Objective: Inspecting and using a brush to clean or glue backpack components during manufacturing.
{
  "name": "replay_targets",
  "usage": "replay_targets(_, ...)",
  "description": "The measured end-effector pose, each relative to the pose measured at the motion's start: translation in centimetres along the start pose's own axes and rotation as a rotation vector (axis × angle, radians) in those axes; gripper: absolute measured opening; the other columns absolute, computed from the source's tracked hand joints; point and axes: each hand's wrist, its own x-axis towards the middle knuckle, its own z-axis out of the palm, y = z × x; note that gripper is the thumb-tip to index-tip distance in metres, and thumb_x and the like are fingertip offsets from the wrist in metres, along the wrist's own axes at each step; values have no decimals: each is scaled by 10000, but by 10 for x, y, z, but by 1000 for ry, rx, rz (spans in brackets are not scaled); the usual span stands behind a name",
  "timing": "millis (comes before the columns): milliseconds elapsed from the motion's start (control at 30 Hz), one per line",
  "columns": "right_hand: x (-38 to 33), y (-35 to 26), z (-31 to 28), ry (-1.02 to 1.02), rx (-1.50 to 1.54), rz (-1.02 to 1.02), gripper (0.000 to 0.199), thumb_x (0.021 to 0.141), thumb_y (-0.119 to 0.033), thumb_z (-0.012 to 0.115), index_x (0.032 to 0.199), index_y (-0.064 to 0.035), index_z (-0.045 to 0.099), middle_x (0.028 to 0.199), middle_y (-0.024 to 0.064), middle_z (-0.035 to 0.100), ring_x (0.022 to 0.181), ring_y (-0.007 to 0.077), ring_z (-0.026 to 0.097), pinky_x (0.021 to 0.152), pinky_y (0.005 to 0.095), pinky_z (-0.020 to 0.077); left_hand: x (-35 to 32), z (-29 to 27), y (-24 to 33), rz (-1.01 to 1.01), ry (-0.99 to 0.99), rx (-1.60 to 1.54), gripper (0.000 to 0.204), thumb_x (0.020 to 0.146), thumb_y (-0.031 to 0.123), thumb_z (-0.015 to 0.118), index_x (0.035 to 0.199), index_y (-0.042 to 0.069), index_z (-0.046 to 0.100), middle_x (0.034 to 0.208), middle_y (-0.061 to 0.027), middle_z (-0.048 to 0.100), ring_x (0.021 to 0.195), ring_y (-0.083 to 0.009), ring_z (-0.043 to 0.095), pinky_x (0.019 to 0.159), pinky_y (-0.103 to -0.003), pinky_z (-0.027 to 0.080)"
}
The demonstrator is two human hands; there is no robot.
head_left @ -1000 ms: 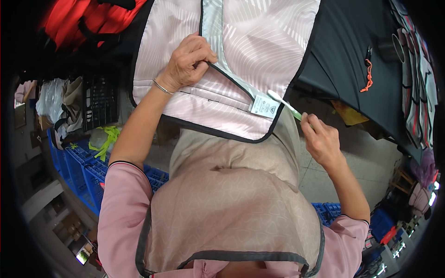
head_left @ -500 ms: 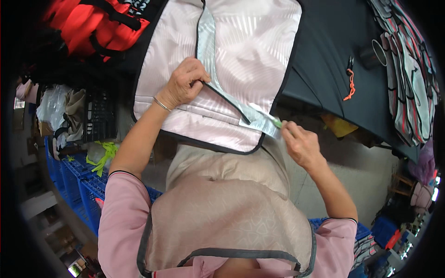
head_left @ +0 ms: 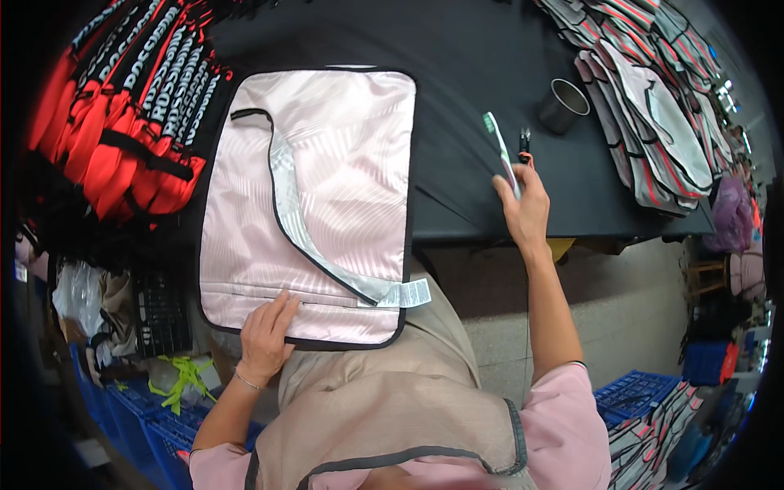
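Note:
A pale pink fabric panel with black edging (head_left: 343,180) lies on the black table, its near edge hanging toward my lap. Across it curves a silvery strip with black binding (head_left: 284,180), and a white printed label (head_left: 415,292) sticks out past the panel's right edge. My left hand (head_left: 268,336) rests flat on the panel's near edge, fingers stretched out. Right of the panel, my right hand (head_left: 527,208) grips a green and white toothbrush (head_left: 501,147), bristles upward. Just beyond that hand lie small thread snips with an orange cord (head_left: 525,145).
A dark metal cup (head_left: 565,108) stands beyond the snips. Grey bags with red trim (head_left: 653,131) are piled at the right. Red bags with black straps (head_left: 122,155) fill the left side. Blue crates (head_left: 637,394) stand on the floor by my sides.
My right hand has moved from the label up and right over the table, carrying the toothbrush. The left hand has released the strip and moved down to the panel's near edge.

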Motion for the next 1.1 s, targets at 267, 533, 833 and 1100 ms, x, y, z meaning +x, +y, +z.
replay_targets(267,82,58,7,39,-512,120,297,870,-247,628,1106,-66,613,1103,178,613,1047,399,589,875,485,475,83,-51,-15,164,233,-229,368,559,-31,606,914,32,679,741,-107,638,627,-315,592,544,-369,472)
replay_targets(533,80,79,-3,38,-401,39,272,871,-225,618,1068,-38,624,1062,194,620,1020,403,588,872,469,462,135,-134,-88,-282,847,-670,173,929,59,520,970,-35,659,817,-150,672,683,-208,652,570,-363,495)
replay_targets(833,80,35,-10,212,-110,-11,246,890,-190,634,1036,8,638,858,122,660,793,223,615,763,359,472,105,-69,-101,-928,612,-1655,206,932,74,524,1043,-48,647,894,-143,688,757,-217,682,654,-359,559)
replay_targets(1100,96,-21,7,-32,109,-91,243,931,-179,621,1044,36,635,813,45,600,762,135,539,728,286,442,34,16,-158,-1079,684,-1517,404,1008,308,451,1219,-6,590,1186,-110,632,1094,-234,613,930,-385,497)
